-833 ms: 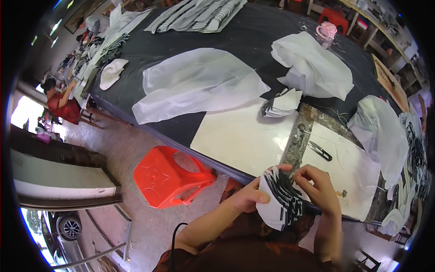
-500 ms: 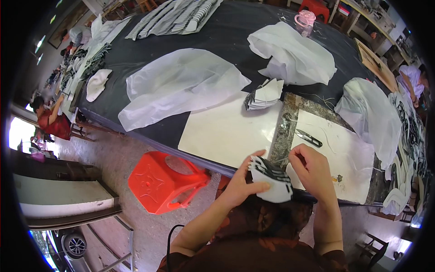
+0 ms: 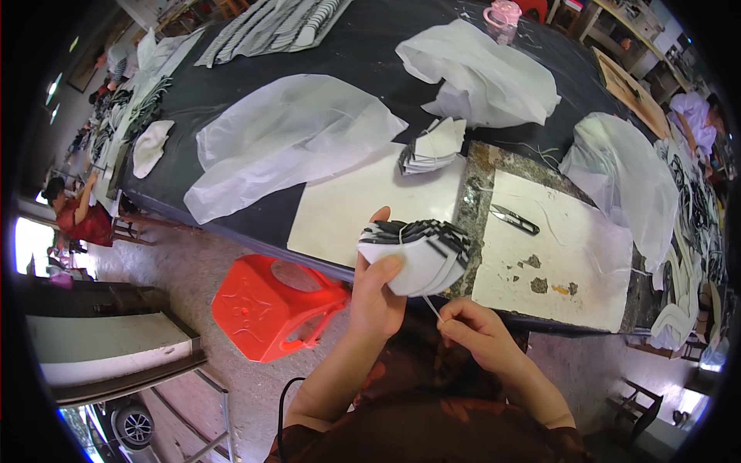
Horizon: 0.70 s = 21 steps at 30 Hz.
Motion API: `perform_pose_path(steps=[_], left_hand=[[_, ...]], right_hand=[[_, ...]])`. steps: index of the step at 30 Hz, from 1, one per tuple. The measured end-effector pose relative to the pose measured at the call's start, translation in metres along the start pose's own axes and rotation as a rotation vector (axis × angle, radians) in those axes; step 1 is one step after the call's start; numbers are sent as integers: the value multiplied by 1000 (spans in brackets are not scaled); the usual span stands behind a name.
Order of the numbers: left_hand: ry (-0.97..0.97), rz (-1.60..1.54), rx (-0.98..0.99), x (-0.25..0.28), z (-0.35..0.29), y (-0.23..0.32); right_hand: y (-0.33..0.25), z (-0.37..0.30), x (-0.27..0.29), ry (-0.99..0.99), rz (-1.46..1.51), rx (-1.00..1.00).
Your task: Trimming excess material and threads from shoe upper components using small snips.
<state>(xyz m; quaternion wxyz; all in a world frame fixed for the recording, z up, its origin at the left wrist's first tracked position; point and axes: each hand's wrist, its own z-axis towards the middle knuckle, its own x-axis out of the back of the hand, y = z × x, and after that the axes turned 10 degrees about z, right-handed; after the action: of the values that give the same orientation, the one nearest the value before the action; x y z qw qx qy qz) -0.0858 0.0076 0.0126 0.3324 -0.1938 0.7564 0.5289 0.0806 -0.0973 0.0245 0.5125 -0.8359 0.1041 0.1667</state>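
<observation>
My left hand (image 3: 376,289) grips a fanned stack of white cut pieces with black edges (image 3: 413,258), the thumb across its front. Below the stack, my right hand (image 3: 478,332) pinches a thin white string (image 3: 433,307) that runs up to the stack's lower edge. A strand also shows over the stack's top. Beyond the hands, a similar bundle of white pieces (image 3: 434,147) lies at the far edge of a white board (image 3: 340,208). Black-handled thread snips (image 3: 515,221) rest on a second, stained white sheet (image 3: 571,247) to the right.
Translucent plastic bags (image 3: 285,139) lie about the dark table (image 3: 370,77), with a pink jug (image 3: 502,17) at the back. Striped strips (image 3: 270,31) are stacked at far left. A red plastic stool (image 3: 270,309) stands left of me. Other people sit at both sides.
My left hand has lifted the stack up and left, turning it. The right hand has moved down and left, drawing a string out below the stack. The whole view has shifted slightly.
</observation>
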Motion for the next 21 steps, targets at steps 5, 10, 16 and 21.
perform_pose_path(steps=[5,10,16,21], left_hand=[[-87,-72,72,-3,-18,-8],[-3,-116,106,10,-13,-15],[12,-170,77,14,-12,-16],[57,-236,86,24,-12,-11]], right_hand=[[13,21,2,49,-365,498],[14,34,7,39,-243,362],[33,49,2,121,-513,659],[15,62,13,-73,-611,623]])
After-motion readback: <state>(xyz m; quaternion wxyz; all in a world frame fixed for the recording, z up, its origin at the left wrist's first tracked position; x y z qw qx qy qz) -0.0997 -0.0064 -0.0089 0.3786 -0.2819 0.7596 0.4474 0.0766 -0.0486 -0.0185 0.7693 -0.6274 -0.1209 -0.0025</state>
